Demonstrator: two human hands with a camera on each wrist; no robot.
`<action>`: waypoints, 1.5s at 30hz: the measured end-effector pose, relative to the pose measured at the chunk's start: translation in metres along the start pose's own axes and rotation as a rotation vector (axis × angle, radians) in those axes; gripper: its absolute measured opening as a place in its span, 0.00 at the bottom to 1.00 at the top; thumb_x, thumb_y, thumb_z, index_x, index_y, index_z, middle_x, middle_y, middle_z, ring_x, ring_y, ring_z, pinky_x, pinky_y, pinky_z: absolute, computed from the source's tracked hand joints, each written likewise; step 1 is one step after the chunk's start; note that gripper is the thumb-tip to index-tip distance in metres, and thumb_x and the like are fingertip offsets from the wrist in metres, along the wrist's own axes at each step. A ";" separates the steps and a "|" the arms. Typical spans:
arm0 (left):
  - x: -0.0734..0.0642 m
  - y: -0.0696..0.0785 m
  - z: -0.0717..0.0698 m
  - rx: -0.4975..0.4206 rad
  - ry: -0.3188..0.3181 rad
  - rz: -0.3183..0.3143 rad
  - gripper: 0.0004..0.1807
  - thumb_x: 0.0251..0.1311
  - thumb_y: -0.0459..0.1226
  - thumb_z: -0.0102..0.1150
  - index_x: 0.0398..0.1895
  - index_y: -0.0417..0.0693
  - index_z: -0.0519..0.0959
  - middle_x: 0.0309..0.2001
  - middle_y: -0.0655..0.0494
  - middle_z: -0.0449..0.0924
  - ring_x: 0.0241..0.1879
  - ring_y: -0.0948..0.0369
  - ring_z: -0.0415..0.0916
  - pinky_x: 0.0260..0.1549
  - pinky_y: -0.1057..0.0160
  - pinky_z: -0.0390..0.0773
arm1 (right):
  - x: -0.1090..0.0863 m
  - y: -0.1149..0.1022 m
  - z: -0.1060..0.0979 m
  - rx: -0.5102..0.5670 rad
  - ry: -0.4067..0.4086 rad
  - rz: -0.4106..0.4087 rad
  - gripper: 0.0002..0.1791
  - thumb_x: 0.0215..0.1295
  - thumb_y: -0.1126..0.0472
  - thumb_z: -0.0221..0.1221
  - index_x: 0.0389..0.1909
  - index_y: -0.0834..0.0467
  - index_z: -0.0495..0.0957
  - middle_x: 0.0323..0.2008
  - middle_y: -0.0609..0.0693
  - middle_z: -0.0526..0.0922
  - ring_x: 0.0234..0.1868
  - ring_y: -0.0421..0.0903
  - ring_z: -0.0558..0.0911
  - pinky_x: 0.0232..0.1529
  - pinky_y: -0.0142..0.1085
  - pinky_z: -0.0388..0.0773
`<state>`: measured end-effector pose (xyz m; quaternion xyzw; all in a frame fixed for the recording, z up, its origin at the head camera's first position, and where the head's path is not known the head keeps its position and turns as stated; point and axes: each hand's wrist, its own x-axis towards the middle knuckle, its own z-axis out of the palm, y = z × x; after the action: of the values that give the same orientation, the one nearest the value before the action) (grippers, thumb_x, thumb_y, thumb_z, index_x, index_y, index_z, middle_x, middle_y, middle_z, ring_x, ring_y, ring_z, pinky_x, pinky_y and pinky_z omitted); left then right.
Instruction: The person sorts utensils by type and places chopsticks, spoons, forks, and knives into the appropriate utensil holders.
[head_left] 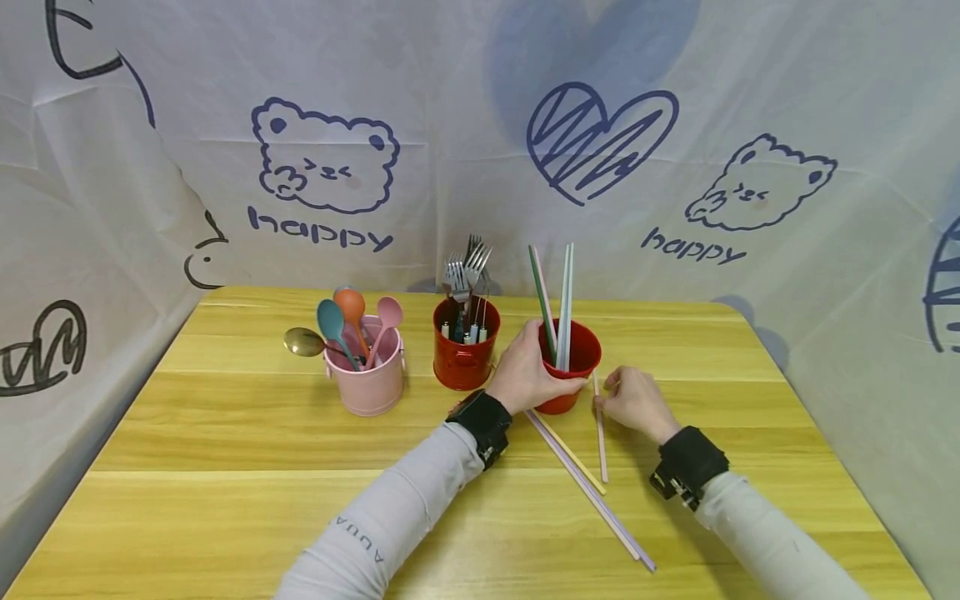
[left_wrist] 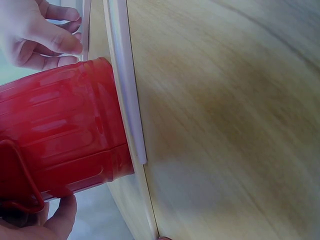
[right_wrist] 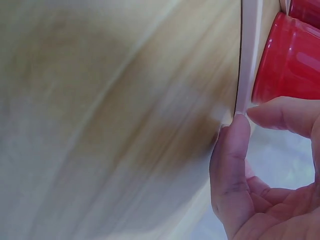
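My left hand (head_left: 527,371) grips a small red bucket (head_left: 558,404) by its side, the thumb lying along the front below the rim. Green, pink and pale blue chopsticks (head_left: 564,308) stand up in it. Just right of the bucket, my right hand (head_left: 637,404) pinches a light pink chopstick (head_left: 602,454) lying along the table. The right wrist view shows the thumb and index fingertips at this chopstick (right_wrist: 247,60). In front of the bucket lie a yellow chopstick (head_left: 573,457) and a pair of pale purple chopsticks (head_left: 592,493), their far ends hidden by the left hand.
A second red bucket (head_left: 462,371) with several forks (head_left: 474,267) stands left of my left hand. Farther left is a pink bucket (head_left: 370,392) holding several spoons (head_left: 330,319). Behind the wooden table (head_left: 247,508) hangs a white printed cloth (head_left: 465,125).
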<state>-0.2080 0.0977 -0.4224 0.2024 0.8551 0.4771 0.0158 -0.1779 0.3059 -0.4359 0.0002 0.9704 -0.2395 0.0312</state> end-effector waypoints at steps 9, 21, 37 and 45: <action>0.000 0.001 -0.001 0.002 -0.003 -0.009 0.48 0.48 0.49 0.78 0.68 0.45 0.61 0.62 0.49 0.75 0.59 0.54 0.77 0.62 0.58 0.79 | -0.002 0.006 -0.002 0.005 -0.013 0.030 0.16 0.54 0.64 0.67 0.39 0.71 0.78 0.27 0.58 0.83 0.25 0.46 0.78 0.25 0.32 0.72; 0.000 0.000 -0.001 0.001 -0.003 -0.015 0.48 0.48 0.49 0.78 0.68 0.46 0.61 0.62 0.49 0.75 0.59 0.54 0.77 0.63 0.57 0.79 | 0.000 0.008 -0.004 0.008 -0.061 0.088 0.10 0.56 0.60 0.66 0.27 0.63 0.80 0.21 0.50 0.79 0.21 0.44 0.75 0.23 0.32 0.68; 0.000 0.000 -0.001 -0.023 -0.005 -0.005 0.47 0.49 0.49 0.78 0.68 0.46 0.61 0.62 0.50 0.74 0.59 0.54 0.77 0.62 0.58 0.79 | 0.002 0.006 -0.003 0.003 -0.079 0.139 0.15 0.57 0.56 0.68 0.17 0.61 0.81 0.13 0.47 0.76 0.17 0.44 0.74 0.18 0.32 0.67; 0.000 -0.001 0.000 -0.011 0.002 -0.010 0.48 0.47 0.49 0.79 0.68 0.46 0.62 0.62 0.49 0.75 0.59 0.54 0.77 0.62 0.57 0.79 | -0.002 0.012 -0.005 0.082 -0.037 0.112 0.11 0.64 0.59 0.59 0.27 0.63 0.80 0.19 0.50 0.81 0.18 0.41 0.77 0.21 0.32 0.71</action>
<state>-0.2085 0.0972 -0.4233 0.1976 0.8536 0.4816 0.0187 -0.1759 0.3185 -0.4371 0.0514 0.9575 -0.2769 0.0623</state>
